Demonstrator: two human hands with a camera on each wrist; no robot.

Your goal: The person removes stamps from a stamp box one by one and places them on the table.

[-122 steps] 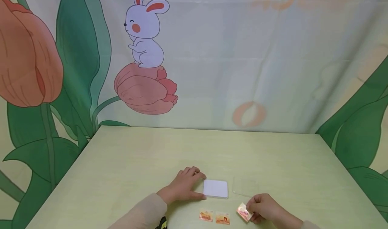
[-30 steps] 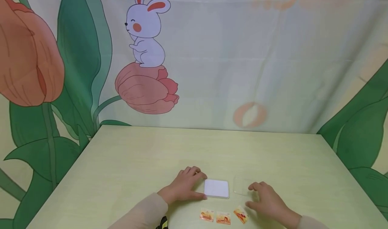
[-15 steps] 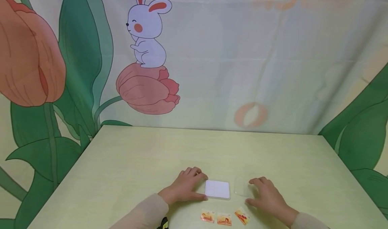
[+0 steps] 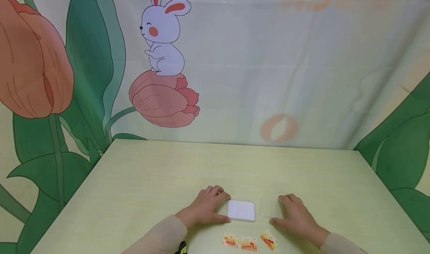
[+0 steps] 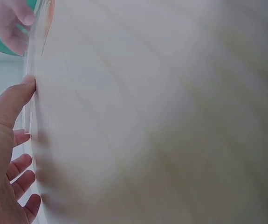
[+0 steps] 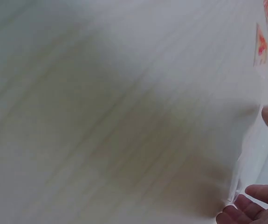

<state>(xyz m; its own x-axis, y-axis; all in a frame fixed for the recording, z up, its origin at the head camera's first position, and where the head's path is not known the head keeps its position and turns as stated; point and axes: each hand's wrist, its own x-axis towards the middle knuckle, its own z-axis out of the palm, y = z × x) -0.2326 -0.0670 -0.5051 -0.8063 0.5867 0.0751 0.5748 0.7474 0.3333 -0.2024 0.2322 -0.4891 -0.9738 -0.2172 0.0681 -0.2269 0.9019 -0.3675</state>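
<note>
A flat white box with a clear rim [image 4: 241, 210] lies on the table. My left hand [image 4: 206, 205] holds it by its left corners, thumb at the near one and forefinger at the far one. To its right lies a clear plastic lid [image 4: 268, 207], hard to make out against the tabletop. Thumb and fingers of my right hand [image 4: 297, 216] grip opposite edges of this lid; the right wrist view shows them at its two ends [image 6: 245, 158]. Nearer to me lie three small orange picture cards: a left one [image 4: 230, 240], a middle one [image 4: 249, 243] and a tilted right one [image 4: 269, 240].
The pale table [image 4: 161, 172] reaches back to a hanging cloth [image 4: 231, 71] printed with tulips and a rabbit. A black and yellow object [image 4: 182, 247], mostly cut off, shows at the bottom edge beside the left sleeve [image 4: 161, 233].
My right hand has let go of the third card, which now lies right of the other two. That hand has moved up to the clear lid. The left hand stays at the white box.
</note>
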